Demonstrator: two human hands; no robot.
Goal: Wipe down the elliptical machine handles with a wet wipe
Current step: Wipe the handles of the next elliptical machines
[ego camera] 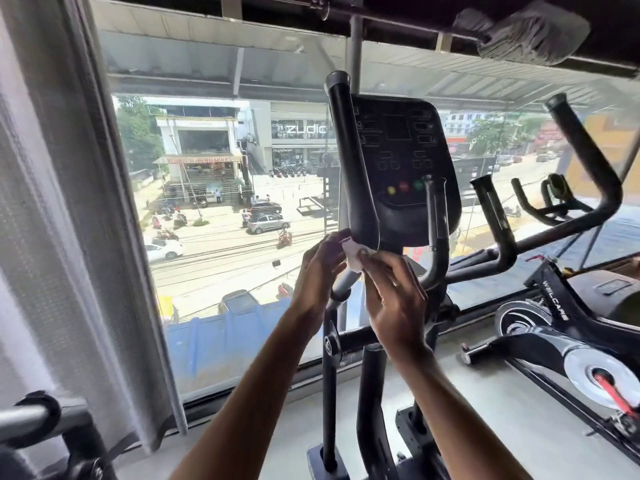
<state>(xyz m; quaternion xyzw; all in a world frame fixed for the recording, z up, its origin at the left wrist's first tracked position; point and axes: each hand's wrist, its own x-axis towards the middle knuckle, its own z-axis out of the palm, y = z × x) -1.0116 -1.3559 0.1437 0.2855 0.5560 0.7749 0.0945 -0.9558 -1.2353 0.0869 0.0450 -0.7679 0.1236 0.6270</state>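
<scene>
Far left: white curtain (52,202) hangs down the edge, with a dark metal bar (34,417) from some other machine in the near-left corner. Next is a big window (214,237) with street and parked cars below.

Centre-left: left hand (317,275) is raised, back of hand to camera. Its fingers are curled in at the left edge of the wet wipe (354,258) and grip it there. Thumb contact is hidden, so I can't tell the exact grip.

Wipe position: small, white and crumpled, between the two hands at fingertip level. It sits right at the bottom end of the black foam grip of the elliptical's left handle (348,157). It looks to be touching the grip's lower end, but I can't confirm it wraps around. The handle's grey tube (343,285) runs down between the hands.

Centre: right hand (393,299) is just right of the wipe and slightly lower, thumb and forefinger pinching its right side. The other fingers are loosely bent. Both forearms come in from the near edge.

Behind the hands: dark console (401,150), screen off, with yellow, red and green buttons in a row near its lower edge. Two short fixed grips, (437,216) and (491,216), stand right of it.

Right: the elliptical's right handle (585,150) is well apart from both hands, with nothing touching it. Far right: black spin bike (561,327) marked WELCARE on the grey floor (485,393).
</scene>
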